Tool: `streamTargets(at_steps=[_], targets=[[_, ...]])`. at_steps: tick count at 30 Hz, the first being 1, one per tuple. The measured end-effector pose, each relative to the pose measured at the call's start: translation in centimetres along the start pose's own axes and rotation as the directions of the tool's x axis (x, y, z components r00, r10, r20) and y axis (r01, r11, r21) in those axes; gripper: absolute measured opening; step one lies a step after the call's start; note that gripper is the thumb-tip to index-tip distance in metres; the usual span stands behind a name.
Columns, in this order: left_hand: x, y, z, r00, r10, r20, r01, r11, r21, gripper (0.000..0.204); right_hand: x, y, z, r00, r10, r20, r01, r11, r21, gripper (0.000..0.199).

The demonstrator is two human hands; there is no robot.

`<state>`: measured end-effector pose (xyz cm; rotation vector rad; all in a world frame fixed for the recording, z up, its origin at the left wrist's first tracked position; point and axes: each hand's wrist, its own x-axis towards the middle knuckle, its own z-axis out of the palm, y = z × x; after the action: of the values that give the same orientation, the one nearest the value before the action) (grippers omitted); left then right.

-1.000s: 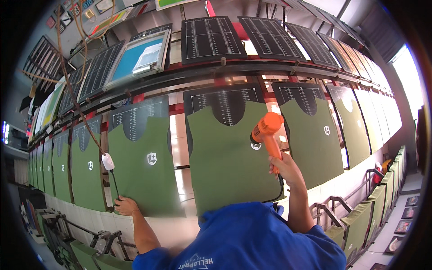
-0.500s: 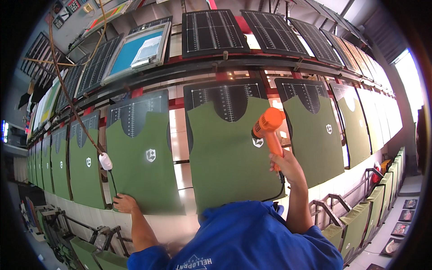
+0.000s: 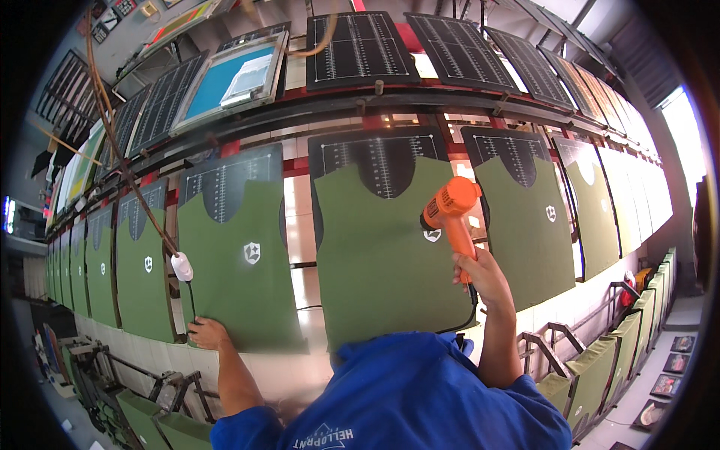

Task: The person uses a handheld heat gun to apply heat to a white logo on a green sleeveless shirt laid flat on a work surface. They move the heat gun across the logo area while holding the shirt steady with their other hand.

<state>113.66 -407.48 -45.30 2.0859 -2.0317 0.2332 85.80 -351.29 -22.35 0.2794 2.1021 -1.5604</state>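
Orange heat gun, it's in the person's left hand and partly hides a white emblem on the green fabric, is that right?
Not quite: the hand is wrong. The head view shows the orange heat gun in the person's right hand, with the left hand well away from it. It does partly hide a white emblem on the green fabric.

The heat gun (image 3: 459, 196) in the right hand (image 3: 484, 276) has a smooth orange plastic body with a slight sheen; left of this grip, the panel (image 3: 390, 285) is matt green cloth, laid flat over a smooth black board (image 3: 337, 154). Farther left of the grip, the socket (image 3: 181, 267) is smooth white plastic, and beyond the grip the rail (image 3: 420, 107) is dark metal. Nearer the wearer than the grip, the shirt (image 3: 420, 397) is matt, creased blue cloth.
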Motion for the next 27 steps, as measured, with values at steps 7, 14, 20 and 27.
streamTargets(at_steps=[7, 14, 20, 27], targets=[[0.1, 0.0, 0.3, 1.0, 0.001, 0.002, -0.001, 1.0, -0.021, 0.046, -0.9, 0.5, -0.4, 1.0, 0.004, 0.03, -0.003, 1.0, -0.022, 0.018], [0.2, -0.2, 0.1, 1.0, -0.004, 0.014, 0.004, 1.0, -0.022, 0.047, -1.6, 0.4, -0.7, 0.997, 0.042, 0.06, -0.04, 0.999, -0.028, 0.019], [0.0, 0.2, 0.0, 1.0, -0.002, -0.004, 0.002, 0.999, -0.032, 0.047, -2.2, 0.6, -1.0, 0.997, 0.07, 0.041, -0.069, 0.997, -0.029, 0.02], [-0.1, 0.1, -0.3, 1.0, 0.004, 0.017, -0.003, 1.0, -0.029, 0.048, -2.3, 1.1, -1.3, 0.997, 0.057, 0.047, -0.054, 0.997, -0.051, 0.02]])
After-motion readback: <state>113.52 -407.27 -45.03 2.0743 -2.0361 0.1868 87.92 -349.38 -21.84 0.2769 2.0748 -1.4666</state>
